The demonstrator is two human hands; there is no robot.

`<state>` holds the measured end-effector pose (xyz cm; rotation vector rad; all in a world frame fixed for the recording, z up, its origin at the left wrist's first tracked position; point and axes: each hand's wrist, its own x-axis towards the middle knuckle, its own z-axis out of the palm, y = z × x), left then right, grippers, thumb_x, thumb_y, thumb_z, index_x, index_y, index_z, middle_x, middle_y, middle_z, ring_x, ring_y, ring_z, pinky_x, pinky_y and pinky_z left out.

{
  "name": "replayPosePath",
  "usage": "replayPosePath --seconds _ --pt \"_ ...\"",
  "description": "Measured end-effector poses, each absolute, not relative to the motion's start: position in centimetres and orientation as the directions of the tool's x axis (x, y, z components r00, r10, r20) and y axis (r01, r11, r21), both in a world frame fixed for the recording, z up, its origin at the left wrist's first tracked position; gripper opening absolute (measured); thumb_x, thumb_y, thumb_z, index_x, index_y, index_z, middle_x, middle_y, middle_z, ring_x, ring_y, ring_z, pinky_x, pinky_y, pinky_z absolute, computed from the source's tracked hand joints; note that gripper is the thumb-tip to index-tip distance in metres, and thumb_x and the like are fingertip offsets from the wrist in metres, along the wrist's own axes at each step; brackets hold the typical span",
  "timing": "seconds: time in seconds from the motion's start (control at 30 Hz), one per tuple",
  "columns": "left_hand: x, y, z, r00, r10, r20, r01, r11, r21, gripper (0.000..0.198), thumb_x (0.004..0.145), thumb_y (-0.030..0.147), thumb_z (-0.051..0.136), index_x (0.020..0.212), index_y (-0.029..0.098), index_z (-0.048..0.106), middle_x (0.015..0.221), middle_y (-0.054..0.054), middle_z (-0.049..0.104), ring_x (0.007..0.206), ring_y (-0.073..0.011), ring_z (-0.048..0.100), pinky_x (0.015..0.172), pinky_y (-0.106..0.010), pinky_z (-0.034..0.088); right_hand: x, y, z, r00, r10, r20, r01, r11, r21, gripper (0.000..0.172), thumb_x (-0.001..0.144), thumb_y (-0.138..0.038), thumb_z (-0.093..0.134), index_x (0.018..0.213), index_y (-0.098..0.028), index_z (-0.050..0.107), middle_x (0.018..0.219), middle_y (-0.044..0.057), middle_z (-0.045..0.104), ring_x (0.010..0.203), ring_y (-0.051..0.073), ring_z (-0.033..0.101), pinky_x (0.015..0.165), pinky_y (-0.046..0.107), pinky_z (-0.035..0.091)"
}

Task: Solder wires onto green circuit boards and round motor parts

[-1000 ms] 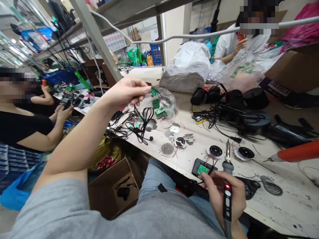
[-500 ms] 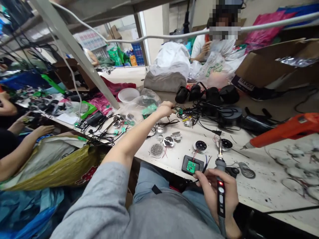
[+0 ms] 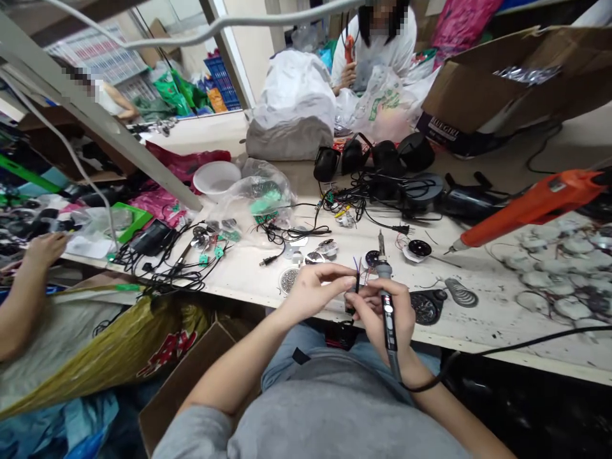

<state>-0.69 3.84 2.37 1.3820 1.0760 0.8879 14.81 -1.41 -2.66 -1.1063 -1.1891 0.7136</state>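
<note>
My left hand (image 3: 313,292) is closed in a pinch on a black cable (image 3: 358,282), whose thin coloured wire ends stick up above the fingertips. Close beside it, my right hand (image 3: 400,312) grips a soldering iron (image 3: 388,319), tip upward, while its thumb and fingers also meet at the cable's lower part. Behind the iron's tip lies a round black-faced disc (image 3: 371,258). A shallow dish of metallic wire or beads (image 3: 289,280) sits left of my hands. Whatever lies directly behind my fingers is mostly hidden.
An orange electric screwdriver (image 3: 530,207) hangs at right above many small motors (image 3: 559,274). Solder wire (image 3: 461,293) coils near a black round part (image 3: 427,307). Cables, a white bowl (image 3: 217,177) and a cardboard box (image 3: 478,95) stand further back. Co-workers sit across and at left.
My left hand has come back from the cable pile to the front edge and now pinches the cable beside my right hand. The right hand, with the iron, has shifted up and left.
</note>
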Motion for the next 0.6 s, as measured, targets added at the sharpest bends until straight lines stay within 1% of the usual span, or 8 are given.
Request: replayPosePath --seconds 0.07,0.13,0.2,0.27,0.37,0.47,0.5,0.6 --pt "0.4 2.5 1.5 0.225 0.963 -0.145 -0.076 0.166 0.983 0.034 0.073 0.050 0.087 0.088 0.019 0.081 0.095 -0.009 0.081 0.089 -0.0216 0.074 0.084 -0.033 0.060 14.3 -1.5 -3.0 0.238 0.892 0.385 0.135 0.362 -0.922 0.031 0.085 -0.028 0.082 0.107 -0.024 0.060 0.076 -0.005 0.073 0.051 0.013 0.070 0.043 0.020 0.059" --pt "1.2 2.2 1.0 0.148 0.970 -0.195 -0.210 0.223 0.952 0.034 0.067 0.047 0.090 0.083 0.019 0.080 0.089 -0.007 0.079 0.084 -0.0193 0.073 0.082 -0.031 0.059 14.1 -1.7 -3.2 0.220 0.882 0.416 0.162 0.388 -0.907 0.031 0.086 -0.025 0.081 0.109 -0.025 0.061 0.078 -0.005 0.074 0.053 0.013 0.071 0.046 0.021 0.060" --pt "1.6 2.3 1.0 0.115 0.968 -0.225 -0.298 0.250 0.921 0.034 0.064 0.045 0.092 0.079 0.018 0.077 0.081 -0.006 0.076 0.078 -0.0167 0.070 0.078 -0.029 0.058 14.2 -1.9 -3.2 0.190 0.877 0.441 0.197 0.406 -0.892 0.029 0.088 -0.023 0.079 0.112 -0.025 0.062 0.082 -0.003 0.075 0.059 0.014 0.074 0.051 0.022 0.063" --pt "1.5 2.4 1.2 0.135 0.959 -0.248 -0.336 0.280 0.899 0.035 0.063 0.044 0.092 0.077 0.017 0.074 0.074 -0.003 0.072 0.072 -0.0143 0.067 0.073 -0.027 0.056 14.7 -1.9 -3.0 0.167 0.867 0.469 0.252 0.423 -0.871 0.025 0.090 -0.023 0.077 0.110 -0.025 0.063 0.084 -0.002 0.076 0.064 0.014 0.075 0.056 0.023 0.064" --pt "0.9 2.0 1.6 0.243 0.923 -0.298 -0.259 0.358 0.897 0.039 0.063 0.047 0.090 0.075 0.017 0.069 0.063 0.001 0.064 0.056 -0.0113 0.060 0.060 -0.025 0.053 16.0 -1.6 -2.3 0.183 0.849 0.496 0.333 0.421 -0.844 0.020 0.092 -0.025 0.075 0.107 -0.024 0.063 0.084 -0.002 0.077 0.069 0.015 0.076 0.062 0.025 0.066" --pt "0.6 1.2 1.5 0.337 0.865 -0.371 -0.093 0.423 0.901 0.041 0.063 0.049 0.089 0.075 0.017 0.068 0.058 0.003 0.059 0.046 -0.0093 0.052 0.044 -0.022 0.043 17.2 -1.5 -1.6 0.177 0.868 0.465 0.343 0.388 -0.855 0.021 0.091 -0.029 0.075 0.106 -0.024 0.062 0.087 0.000 0.078 0.075 0.017 0.078 0.065 0.027 0.067" --pt "0.7 0.9 1.5 0.355 0.849 -0.391 -0.046 0.433 0.900 0.040 0.063 0.050 0.088 0.076 0.017 0.069 0.057 0.003 0.058 0.045 -0.0091 0.050 0.042 -0.021 0.040 17.5 -1.5 -1.5 0.160 0.877 0.453 0.344 0.380 -0.858 0.021 0.091 -0.030 0.075 0.105 -0.024 0.062 0.086 0.000 0.078 0.075 0.017 0.078 0.065 0.027 0.067" --pt "0.5 0.3 1.7 0.377 0.828 -0.414 0.055 0.426 0.903 0.037 0.067 0.050 0.085 0.076 0.017 0.071 0.054 0.003 0.056 0.043 -0.0081 0.047 0.040 -0.020 0.033 17.9 -2.0 -1.3 0.101 0.888 0.449 0.369 0.386 -0.846 0.017 0.091 -0.030 0.074 0.103 -0.024 0.063 0.079 -0.003 0.076 0.064 0.015 0.075 0.060 0.025 0.064"
